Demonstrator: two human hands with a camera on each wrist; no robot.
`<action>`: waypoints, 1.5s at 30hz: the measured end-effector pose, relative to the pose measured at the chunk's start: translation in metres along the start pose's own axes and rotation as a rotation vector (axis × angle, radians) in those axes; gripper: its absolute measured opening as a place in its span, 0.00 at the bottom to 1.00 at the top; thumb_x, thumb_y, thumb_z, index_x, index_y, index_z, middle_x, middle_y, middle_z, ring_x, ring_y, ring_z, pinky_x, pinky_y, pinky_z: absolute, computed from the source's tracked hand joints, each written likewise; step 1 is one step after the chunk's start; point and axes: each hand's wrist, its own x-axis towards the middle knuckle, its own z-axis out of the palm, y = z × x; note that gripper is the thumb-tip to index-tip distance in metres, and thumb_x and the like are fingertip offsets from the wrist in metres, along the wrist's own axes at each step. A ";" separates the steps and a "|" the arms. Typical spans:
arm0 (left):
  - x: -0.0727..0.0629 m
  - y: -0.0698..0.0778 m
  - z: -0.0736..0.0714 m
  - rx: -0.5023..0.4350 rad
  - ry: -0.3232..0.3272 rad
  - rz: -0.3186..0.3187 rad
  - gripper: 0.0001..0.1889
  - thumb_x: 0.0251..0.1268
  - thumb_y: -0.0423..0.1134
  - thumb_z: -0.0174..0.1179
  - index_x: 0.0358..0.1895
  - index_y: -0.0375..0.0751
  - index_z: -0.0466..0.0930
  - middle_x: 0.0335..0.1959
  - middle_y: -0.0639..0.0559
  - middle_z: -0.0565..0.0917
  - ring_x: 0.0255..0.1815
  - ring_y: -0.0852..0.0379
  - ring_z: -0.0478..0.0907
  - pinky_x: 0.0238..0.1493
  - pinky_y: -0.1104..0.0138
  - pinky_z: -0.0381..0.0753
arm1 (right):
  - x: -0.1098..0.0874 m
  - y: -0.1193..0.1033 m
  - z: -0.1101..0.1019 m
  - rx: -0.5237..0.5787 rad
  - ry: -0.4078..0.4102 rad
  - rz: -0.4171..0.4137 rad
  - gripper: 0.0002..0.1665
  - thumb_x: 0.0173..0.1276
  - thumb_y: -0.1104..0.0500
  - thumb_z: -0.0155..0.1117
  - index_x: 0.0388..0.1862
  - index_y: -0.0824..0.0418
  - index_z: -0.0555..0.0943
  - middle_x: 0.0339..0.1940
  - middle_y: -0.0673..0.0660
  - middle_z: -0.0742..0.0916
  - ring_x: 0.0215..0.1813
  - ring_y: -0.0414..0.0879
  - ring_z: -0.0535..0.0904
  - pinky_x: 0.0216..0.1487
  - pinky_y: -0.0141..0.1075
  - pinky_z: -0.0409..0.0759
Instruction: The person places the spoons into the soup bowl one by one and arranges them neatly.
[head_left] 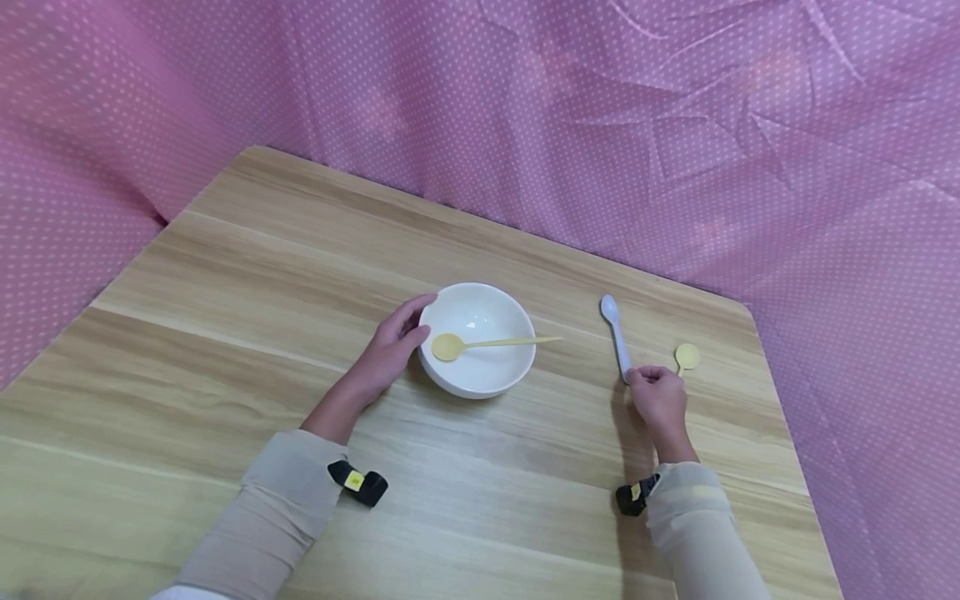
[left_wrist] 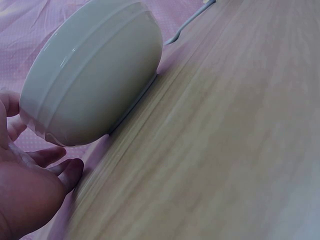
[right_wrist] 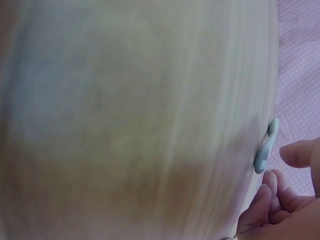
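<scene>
A white bowl (head_left: 487, 379) stands on the wooden table, with a yellow spoon (head_left: 447, 347) lying across it, its thin handle over the right rim. My left hand (head_left: 387, 350) holds the bowl's left side, thumb and forefinger at the rim. In the left wrist view the other fingers (left_wrist: 70, 172) are below the bowl's wall. A pale lavender spoon (head_left: 617, 333) lies to the bowl's right, bowl end away from me. At its handle end is my right hand (head_left: 660, 404); in the right wrist view the thumb (right_wrist: 297, 153) and fingers stand apart beside the spoon.
A second yellow spoon (head_left: 687, 357) lies beyond the right hand, its handle mostly hidden by that hand. Pink dotted cloth (head_left: 525, 125) hangs behind and at both sides of the table (head_left: 300, 242). Black devices (head_left: 366, 486) are strapped at both wrists.
</scene>
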 end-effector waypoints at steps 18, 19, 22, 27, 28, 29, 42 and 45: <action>0.003 0.000 -0.001 0.016 -0.005 -0.010 0.25 0.73 0.34 0.43 0.72 0.48 0.58 0.74 0.51 0.57 0.74 0.57 0.50 0.74 0.61 0.50 | 0.008 -0.003 0.000 -0.118 -0.030 -0.004 0.21 0.64 0.50 0.59 0.46 0.66 0.80 0.38 0.59 0.87 0.35 0.44 0.77 0.31 0.29 0.72; 0.003 0.000 -0.001 0.015 -0.007 -0.008 0.25 0.73 0.35 0.43 0.72 0.48 0.58 0.74 0.51 0.57 0.74 0.57 0.50 0.74 0.61 0.50 | 0.008 -0.003 0.000 -0.117 -0.034 -0.001 0.21 0.64 0.50 0.59 0.46 0.66 0.80 0.38 0.59 0.87 0.35 0.44 0.77 0.31 0.29 0.72; 0.002 -0.001 -0.002 0.015 -0.011 -0.007 0.25 0.73 0.35 0.43 0.72 0.49 0.58 0.74 0.52 0.57 0.74 0.58 0.50 0.74 0.61 0.50 | 0.009 -0.003 0.001 -0.121 -0.037 0.004 0.21 0.64 0.50 0.59 0.45 0.66 0.80 0.37 0.58 0.87 0.33 0.42 0.76 0.30 0.29 0.72; 0.002 -0.001 -0.002 0.016 -0.009 -0.004 0.25 0.73 0.35 0.43 0.71 0.49 0.58 0.73 0.52 0.58 0.74 0.57 0.52 0.74 0.61 0.51 | 0.010 -0.001 0.003 -0.136 -0.046 -0.014 0.20 0.64 0.50 0.59 0.43 0.66 0.81 0.34 0.57 0.87 0.32 0.43 0.76 0.28 0.29 0.72; 0.002 -0.001 -0.002 0.014 -0.009 -0.004 0.25 0.73 0.35 0.43 0.71 0.49 0.58 0.73 0.52 0.58 0.74 0.57 0.52 0.74 0.61 0.51 | 0.010 -0.001 0.003 -0.142 -0.047 -0.019 0.20 0.64 0.50 0.59 0.43 0.66 0.81 0.34 0.57 0.86 0.32 0.44 0.76 0.29 0.29 0.72; 0.002 -0.001 -0.002 0.013 -0.008 -0.006 0.25 0.73 0.35 0.43 0.71 0.49 0.58 0.73 0.51 0.58 0.74 0.57 0.52 0.74 0.61 0.51 | 0.010 -0.001 0.003 -0.145 -0.050 -0.021 0.20 0.64 0.50 0.59 0.43 0.66 0.81 0.34 0.57 0.86 0.33 0.46 0.76 0.29 0.29 0.72; 0.002 -0.004 -0.003 0.005 -0.006 -0.010 0.25 0.73 0.34 0.43 0.71 0.48 0.58 0.73 0.51 0.58 0.74 0.57 0.51 0.74 0.61 0.51 | 0.008 -0.004 0.005 -0.114 -0.100 -0.001 0.19 0.65 0.52 0.59 0.44 0.67 0.80 0.34 0.57 0.82 0.36 0.48 0.75 0.29 0.30 0.72; 0.002 -0.005 -0.002 0.005 -0.004 -0.004 0.25 0.72 0.34 0.43 0.71 0.48 0.58 0.73 0.51 0.58 0.74 0.56 0.51 0.74 0.61 0.51 | 0.008 -0.005 0.006 -0.113 -0.112 0.004 0.19 0.65 0.52 0.59 0.44 0.67 0.79 0.34 0.58 0.82 0.36 0.48 0.74 0.30 0.30 0.72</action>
